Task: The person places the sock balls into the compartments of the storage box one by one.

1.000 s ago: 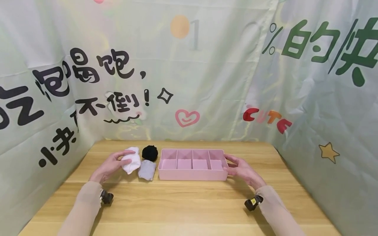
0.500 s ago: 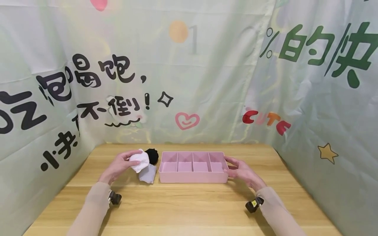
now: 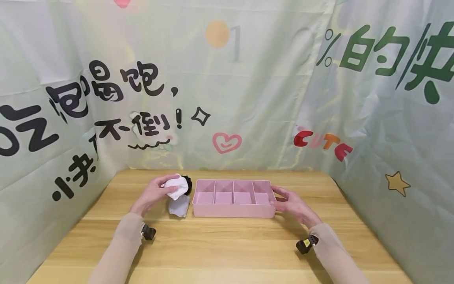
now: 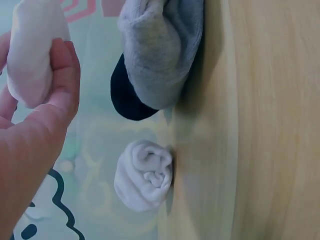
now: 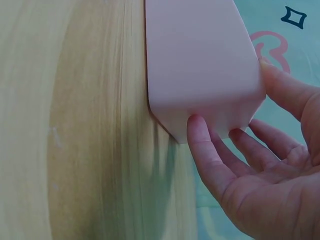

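My left hand (image 3: 152, 192) pinches a white rolled sock (image 3: 177, 187) between thumb and fingers, lifted off the table in the left wrist view. Just beyond it sits a black rolled sock (image 3: 188, 184), partly covered by the white one. A grey rolled sock (image 3: 179, 206) lies nearer the front. The left wrist view also has a second white rolled sock (image 4: 145, 176) on the table, hidden in the head view. My right hand (image 3: 293, 203) holds the right end of a pink divided storage box (image 3: 234, 211), thumb at the near corner and fingertips against the end wall.
The box has several compartments in a row, with no contents visible. It stands on a wooden table (image 3: 227, 248) just right of the socks. Printed fabric (image 3: 262, 98) encloses the table at the back and both sides.
My left hand has carried the white sock to the right and now covers part of the black one. The right hand stays at the end of the box, which has not visibly shifted.
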Tool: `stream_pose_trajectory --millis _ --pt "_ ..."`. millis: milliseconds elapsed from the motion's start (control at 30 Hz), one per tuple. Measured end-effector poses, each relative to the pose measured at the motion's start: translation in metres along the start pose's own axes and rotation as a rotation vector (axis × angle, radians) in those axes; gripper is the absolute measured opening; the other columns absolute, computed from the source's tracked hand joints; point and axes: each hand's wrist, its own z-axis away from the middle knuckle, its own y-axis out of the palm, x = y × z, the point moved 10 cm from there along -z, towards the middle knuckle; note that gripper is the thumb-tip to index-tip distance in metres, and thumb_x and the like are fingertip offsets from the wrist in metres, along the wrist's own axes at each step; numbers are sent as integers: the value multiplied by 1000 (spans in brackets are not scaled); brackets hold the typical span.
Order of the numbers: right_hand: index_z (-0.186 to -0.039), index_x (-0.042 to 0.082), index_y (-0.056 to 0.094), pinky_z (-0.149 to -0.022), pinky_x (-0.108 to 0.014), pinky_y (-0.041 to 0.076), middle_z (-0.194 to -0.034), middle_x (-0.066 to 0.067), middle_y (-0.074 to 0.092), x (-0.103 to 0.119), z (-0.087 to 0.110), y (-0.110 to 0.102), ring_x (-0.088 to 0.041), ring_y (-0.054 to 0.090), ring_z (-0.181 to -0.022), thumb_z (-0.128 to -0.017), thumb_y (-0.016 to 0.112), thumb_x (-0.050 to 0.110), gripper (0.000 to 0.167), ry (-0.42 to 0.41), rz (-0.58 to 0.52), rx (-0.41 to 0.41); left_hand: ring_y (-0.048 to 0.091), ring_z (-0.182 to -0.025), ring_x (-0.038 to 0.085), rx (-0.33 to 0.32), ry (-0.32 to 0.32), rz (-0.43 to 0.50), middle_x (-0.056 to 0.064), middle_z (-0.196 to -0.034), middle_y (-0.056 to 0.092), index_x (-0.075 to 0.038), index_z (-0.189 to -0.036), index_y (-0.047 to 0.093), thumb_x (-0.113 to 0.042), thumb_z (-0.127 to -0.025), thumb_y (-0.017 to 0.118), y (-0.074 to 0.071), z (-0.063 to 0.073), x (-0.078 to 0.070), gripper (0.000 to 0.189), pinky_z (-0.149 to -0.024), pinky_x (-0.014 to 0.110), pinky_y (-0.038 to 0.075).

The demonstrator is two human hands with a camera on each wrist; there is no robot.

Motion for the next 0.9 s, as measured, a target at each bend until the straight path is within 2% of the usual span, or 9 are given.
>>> stream_pose_trajectory --millis 200,433,667,900 --pt "-154 4 26 -94 -33 52 -160 -22 23 -2 -1 -1 -47 31 -141 -90 70 11 77 3 0 -4 60 -96 10 -14 41 -55 15 -133 57 -7 -139 54 -22 -85 77 5 -5 -2 60 -81 29 55" --pt "-154 3 26 -95 -37 53 -159 -23 24 -3 -1 -1 -47 32 -140 -90 70 11 77 6 -20 -2 61 -90 14 -12 24 -42 18 -129 58 -8 -139 54 -20 -82 79 13 -4 -3 63 -71 25 55" --pt "-154 3 26 -93 -34 53 -160 -21 23 -2 0 -2 -46 32 -141 -91 69 11 77 9 -19 -5 60 -103 15 35 68 -2 23 -143 49 -3 -140 52 -9 -80 79 26 -5 -11 66 -80 25 56" --pt "-154 3 26 -93 -35 53 -159 -23 24 -2 0 -1 -47 33 -140 -91 69 11 77 5 -6 2 58 -110 14 25 58 -4 20 -144 49 -4 -139 53 -9 -79 80 34 -6 -11 66 -83 22 54"
